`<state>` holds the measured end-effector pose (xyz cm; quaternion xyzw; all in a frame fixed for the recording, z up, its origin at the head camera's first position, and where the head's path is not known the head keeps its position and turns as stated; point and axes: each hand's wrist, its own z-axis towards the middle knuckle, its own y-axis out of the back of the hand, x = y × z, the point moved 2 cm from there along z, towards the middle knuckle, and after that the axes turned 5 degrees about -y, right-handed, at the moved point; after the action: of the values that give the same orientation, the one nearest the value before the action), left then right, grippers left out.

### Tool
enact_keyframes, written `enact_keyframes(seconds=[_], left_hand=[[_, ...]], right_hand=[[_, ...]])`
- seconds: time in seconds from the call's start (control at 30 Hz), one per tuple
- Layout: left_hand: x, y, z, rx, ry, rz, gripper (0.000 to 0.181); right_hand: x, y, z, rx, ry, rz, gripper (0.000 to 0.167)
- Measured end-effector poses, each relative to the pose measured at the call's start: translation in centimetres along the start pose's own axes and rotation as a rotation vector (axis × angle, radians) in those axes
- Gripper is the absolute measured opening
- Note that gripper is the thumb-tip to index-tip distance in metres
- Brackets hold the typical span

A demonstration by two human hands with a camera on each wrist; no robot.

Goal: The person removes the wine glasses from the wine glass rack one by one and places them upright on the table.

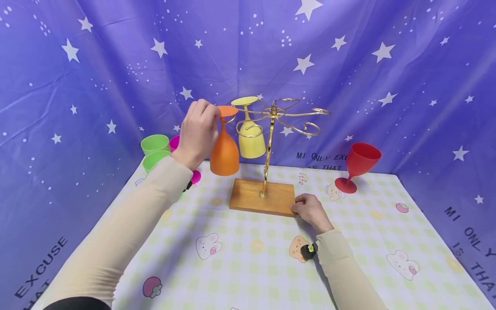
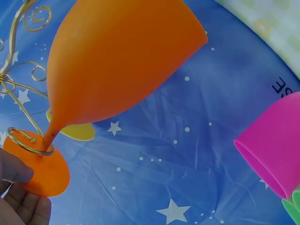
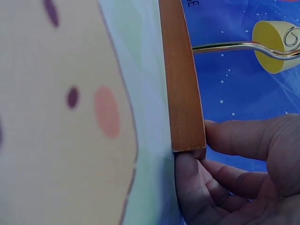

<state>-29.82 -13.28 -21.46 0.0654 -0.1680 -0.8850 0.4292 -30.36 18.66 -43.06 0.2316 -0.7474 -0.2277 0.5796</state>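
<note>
An orange goblet (image 1: 224,153) hangs upside down at the left of a gold wire glass rack (image 1: 267,161). My left hand (image 1: 198,131) pinches its foot (image 2: 51,173) between thumb and fingers, and the stem sits within a wire loop (image 2: 28,144). Beside it a yellow goblet (image 1: 252,140) hangs inverted from the rack, apart from both hands. The rack's post rises from a wooden base (image 1: 248,193). My right hand (image 1: 311,210) grips the base's right front corner, thumb on top and fingers against the end and underside edge, as the right wrist view shows.
A red goblet (image 1: 358,161) stands upright at the right. Green goblets (image 1: 155,144) and a magenta goblet (image 2: 276,140) stand at the left back, partly behind my left arm. Starry blue curtain (image 1: 248,51) surrounds the checked tablecloth (image 1: 240,267).
</note>
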Motion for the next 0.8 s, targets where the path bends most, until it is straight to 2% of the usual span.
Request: enact_keyframes(seconds=[0.13,0.8], left_hand=[[0.2,-0.5,0.4,0.016,0.026,-0.018,0.010],[-1.0,-1.1,1.4,0.034,0.004,-0.087,0.018]], right_hand=[[-0.1,0.0,0.0,0.004,-0.011,0.005,0.029],[-0.2,0.0,0.2,-0.011,-0.012,-0.027,0.028]])
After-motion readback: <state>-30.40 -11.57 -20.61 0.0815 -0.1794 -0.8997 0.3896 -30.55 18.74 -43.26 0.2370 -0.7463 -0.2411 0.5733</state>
